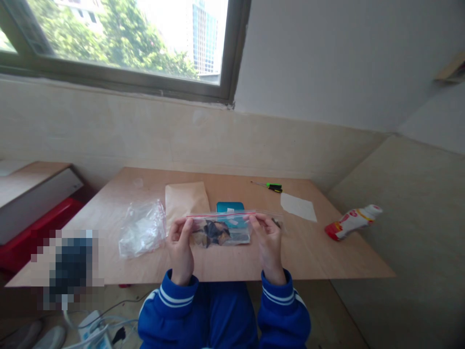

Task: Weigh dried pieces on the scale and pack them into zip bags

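My left hand (180, 248) and my right hand (269, 242) hold up a clear zip-lock bag (238, 236) over the near part of the table. Each pinches one end of its red-lined top edge between thumb and fingers. Dark crumpled shapes show in or through the bag; I cannot tell whether they lie inside it. Behind it sits a teal box (229, 207), its lower part covered by the bag. A brown paper sheet or envelope (186, 196) lies beyond my left hand. Close to my right fingers, a small dark item is partly hidden.
Crumpled clear plastic bags (141, 230) lie on the wooden table (305, 257) at left. Toward the back right are a green-and-black screwdriver (274, 187) and white paper (298, 206). A red-and-white bottle (352, 223) is near the right edge. Cables and a power strip (95, 332) are on the floor.
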`<state>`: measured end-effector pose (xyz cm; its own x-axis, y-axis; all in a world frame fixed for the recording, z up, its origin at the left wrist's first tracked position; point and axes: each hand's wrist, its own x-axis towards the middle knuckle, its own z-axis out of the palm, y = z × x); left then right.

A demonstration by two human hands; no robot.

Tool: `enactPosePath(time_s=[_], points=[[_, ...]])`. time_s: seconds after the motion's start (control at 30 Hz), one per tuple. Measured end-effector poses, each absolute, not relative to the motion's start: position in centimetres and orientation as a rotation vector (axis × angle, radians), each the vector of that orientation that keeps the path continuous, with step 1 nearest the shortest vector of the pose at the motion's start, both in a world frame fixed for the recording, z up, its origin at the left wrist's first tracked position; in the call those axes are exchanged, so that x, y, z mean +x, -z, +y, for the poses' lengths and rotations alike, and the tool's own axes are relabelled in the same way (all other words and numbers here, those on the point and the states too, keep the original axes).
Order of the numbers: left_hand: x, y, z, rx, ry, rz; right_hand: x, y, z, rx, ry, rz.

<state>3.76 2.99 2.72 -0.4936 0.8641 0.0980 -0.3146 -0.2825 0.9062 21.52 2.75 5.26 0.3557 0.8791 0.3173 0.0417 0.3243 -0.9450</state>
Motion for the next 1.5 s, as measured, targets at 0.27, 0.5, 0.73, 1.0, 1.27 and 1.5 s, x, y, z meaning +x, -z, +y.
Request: enactPosePath(time_s=[0.27,0.5,0.73,1.0,1.27,1.5], points=[[3.7,-3.9,2.5,0.862,-1.871,1.18,21.3,-4.4,2.8,-1.12,-0.709,-0.929],[4.0,-3.8,2.2,0.959,-1.866,1.106,21.4,-4.7,2.3,-1.097,-0.695,-0.927],[4.4,-3.7,1.8,1.083,-1.738,1.014,21.2,-5.1,1.8,-1.094,-0.688,-1.104],[3.9,-4.2,2.2,1.056,-1.8,1.141,22.1,-4.6,1.8,-1.209,-0.668,-1.127],[4.0,-4.7,1.8,1.136,-1.797,1.211,22.2,-4.4,1.8,-1.242,-0.573,-1.124],[4.1,-4.7,1.8,1.166,-1.819,1.226,21.6,-4.7,1.6,-1.224,-0.444,-1.199]])
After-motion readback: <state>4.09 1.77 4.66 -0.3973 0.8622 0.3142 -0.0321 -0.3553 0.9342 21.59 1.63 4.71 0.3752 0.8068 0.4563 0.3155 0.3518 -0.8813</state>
